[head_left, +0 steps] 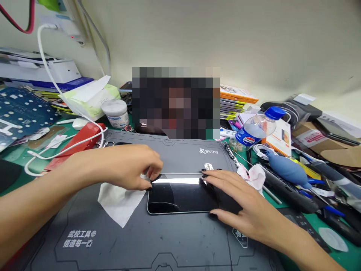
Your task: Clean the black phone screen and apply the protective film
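From the head view, a glossy black phone [180, 197] lies flat on a grey mat [126, 248] on the bench [351, 259]. The left hand [138, 165] curls at its left end beside a white cloth [121, 203]; I cannot tell whether it grips anything. The right hand [242, 195] spreads wide over the other end, thumb at the near edge.

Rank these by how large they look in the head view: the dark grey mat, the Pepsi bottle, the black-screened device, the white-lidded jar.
Largest to smallest:
1. dark grey mat
2. black-screened device, partly covered by the hands
3. Pepsi bottle
4. white-lidded jar
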Demonstrator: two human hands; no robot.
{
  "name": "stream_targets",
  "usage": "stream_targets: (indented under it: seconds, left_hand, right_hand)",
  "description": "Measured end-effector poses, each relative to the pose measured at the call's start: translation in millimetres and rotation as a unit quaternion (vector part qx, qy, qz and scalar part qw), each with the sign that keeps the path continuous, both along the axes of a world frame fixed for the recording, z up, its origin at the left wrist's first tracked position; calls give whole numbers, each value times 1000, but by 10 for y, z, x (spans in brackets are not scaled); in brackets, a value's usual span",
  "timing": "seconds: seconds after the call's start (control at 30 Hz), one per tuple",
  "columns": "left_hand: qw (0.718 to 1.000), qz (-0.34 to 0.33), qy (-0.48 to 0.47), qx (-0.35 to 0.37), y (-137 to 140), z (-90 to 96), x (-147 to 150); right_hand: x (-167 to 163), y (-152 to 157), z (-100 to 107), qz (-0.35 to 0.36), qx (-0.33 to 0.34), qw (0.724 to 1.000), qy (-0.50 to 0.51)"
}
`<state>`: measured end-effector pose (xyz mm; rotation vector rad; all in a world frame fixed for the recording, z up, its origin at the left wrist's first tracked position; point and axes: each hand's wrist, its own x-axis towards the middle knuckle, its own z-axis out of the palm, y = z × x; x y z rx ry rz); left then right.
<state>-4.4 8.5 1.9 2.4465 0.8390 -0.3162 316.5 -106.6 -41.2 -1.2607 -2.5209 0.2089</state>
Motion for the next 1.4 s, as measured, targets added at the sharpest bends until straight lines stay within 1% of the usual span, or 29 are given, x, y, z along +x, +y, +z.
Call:
stream_targets:
  seconds: [0.1,0.17,0.3,0.5,0.77,1.17,1.3,1.4]
  left_hand:
    - [999,12,32,-3,-1,9,23]
    - [999,13,35,-13,8,10,21]
    - [999,8,19,-45,25,-7,-5]
    - [999,18,9,-51,27,-48,1]
    - [998,25,-6,-65,48,-106,16]
    - [996,27,-20,-81,105,-147,0]
    - [995,19,-18,-94,117,-152,1]
    - [995,31,-14,-96,124,-189,9]
  right_hand:
    - [17,6,-4,-3,0,1000,-1]
    - [23,12,-8,-7,3,1000,2]
    - [25,12,-22,-7,-3,1000,1]
    - [30,-4,-24,-13,-12,1000,26]
    - [-8,27,19,-18,-40,999,25]
    - [13,11,-1,-21,-29,999,30]
    - [16,13,-5,-19,-35,999,35]
    - [7,17,0,-26,-42,998,27]
